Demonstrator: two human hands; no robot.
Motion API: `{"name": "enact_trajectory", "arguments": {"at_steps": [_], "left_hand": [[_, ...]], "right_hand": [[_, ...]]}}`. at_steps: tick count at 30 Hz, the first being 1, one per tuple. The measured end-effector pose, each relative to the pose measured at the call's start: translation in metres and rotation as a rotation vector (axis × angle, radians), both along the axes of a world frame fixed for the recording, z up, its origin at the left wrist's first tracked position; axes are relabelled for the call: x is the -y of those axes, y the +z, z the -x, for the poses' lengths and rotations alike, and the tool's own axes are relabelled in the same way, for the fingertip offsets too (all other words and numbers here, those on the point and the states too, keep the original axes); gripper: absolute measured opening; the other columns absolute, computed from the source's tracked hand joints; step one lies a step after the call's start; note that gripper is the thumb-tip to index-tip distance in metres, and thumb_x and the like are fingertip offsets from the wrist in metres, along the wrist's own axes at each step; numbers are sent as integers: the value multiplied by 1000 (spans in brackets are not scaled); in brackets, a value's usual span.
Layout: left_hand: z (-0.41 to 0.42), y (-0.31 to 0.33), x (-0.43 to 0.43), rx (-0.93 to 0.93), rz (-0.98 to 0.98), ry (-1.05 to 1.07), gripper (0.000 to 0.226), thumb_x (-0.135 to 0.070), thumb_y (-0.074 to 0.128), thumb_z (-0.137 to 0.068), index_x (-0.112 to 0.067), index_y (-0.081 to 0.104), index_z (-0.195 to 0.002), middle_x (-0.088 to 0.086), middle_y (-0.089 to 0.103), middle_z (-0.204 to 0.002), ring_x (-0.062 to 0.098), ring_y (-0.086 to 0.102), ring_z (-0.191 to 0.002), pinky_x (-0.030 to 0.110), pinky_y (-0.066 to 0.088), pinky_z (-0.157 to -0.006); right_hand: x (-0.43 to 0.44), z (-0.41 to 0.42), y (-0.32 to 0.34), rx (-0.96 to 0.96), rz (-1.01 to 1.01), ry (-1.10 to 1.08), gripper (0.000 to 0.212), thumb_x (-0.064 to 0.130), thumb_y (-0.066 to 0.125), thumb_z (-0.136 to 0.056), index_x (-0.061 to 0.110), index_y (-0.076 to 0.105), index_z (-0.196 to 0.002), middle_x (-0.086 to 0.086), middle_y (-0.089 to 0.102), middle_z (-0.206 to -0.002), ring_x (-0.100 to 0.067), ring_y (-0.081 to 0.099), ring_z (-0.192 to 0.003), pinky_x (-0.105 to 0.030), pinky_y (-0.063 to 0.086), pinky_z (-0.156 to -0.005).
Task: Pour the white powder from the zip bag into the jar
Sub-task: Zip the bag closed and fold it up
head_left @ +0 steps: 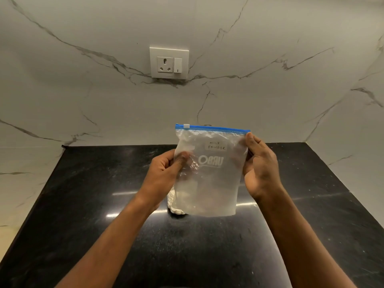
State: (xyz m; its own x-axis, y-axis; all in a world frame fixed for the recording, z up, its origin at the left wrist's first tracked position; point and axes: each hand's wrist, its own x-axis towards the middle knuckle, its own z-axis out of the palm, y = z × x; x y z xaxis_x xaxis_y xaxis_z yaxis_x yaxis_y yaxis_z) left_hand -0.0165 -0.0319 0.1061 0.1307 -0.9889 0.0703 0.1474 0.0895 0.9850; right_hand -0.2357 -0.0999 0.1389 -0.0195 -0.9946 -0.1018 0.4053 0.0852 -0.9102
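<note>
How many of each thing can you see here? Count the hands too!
Hands: 2, left hand and right hand
Zip bag: 1
Handwritten label on the bag: 1
Wall socket: 1
Black counter: 1
Whitish thing behind the bag, mostly hidden: 1
Total: 7

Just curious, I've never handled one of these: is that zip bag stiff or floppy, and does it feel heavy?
Probably floppy: the bag is thin, crinkled film, and both hands, left and right, pinch its sides to keep it upright. Likely light now, since it looks almost clear, with only a powdery haze inside. The film may be somewhat slippery.
</note>
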Motion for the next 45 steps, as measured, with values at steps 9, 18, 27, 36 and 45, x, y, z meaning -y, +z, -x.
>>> {"name": "enact_trajectory", "arguments": {"at_steps": [9, 18, 27, 36, 45], "left_hand": [[-11, -7, -10, -65, -54, -162, 37, -33, 72, -96, -44, 64, -130, 0, 76, -123, 27, 76, -112, 40, 66, -81], [-25, -26, -25, -284, -220, -293, 57, -3, 81, -83, -38, 73, -127, 4, 76, -126, 25, 76, -113, 34, 65, -80], [-27, -18, -24, -204, -248, -79, 32, -17, 65, -98, -22, 70, -129, 9, 79, -120, 26, 79, -99, 44, 68, -77], [-21, -24, -34, -848, -372, -12, 27, -4, 42, -108, -7, 68, -118, 28, 77, -112, 20, 81, -75, 30, 66, -59], [-10, -18, -38, -395, -386, -176, 35, 5, 42, -106, -15, 65, -124, 16, 81, -109, 14, 74, -64, 23, 62, -53]], "right_hand": [[-29, 0, -40, -373, 29, 428, 42, 25, 78, -85, 24, 67, -125, -9, 77, -117, -41, 71, -111, -63, 60, -88], [-35, -1, -45, -113, 1, 364, 29, 7, 67, -96, 19, 72, -122, -15, 75, -124, -36, 73, -113, -50, 62, -90], [-41, -1, -42, -100, -49, 465, 31, 7, 71, -88, 18, 76, -117, -16, 74, -124, -40, 74, -109, -56, 64, -80], [-61, 10, -70, 500, -152, 563, 74, 23, 82, -78, 13, 56, -147, -19, 65, -131, -24, 67, -93, -34, 61, -76], [-63, -24, -66, 300, -50, 439, 113, 48, 97, -62, 20, 39, -155, -24, 56, -148, -45, 55, -137, -61, 51, -105]]}}
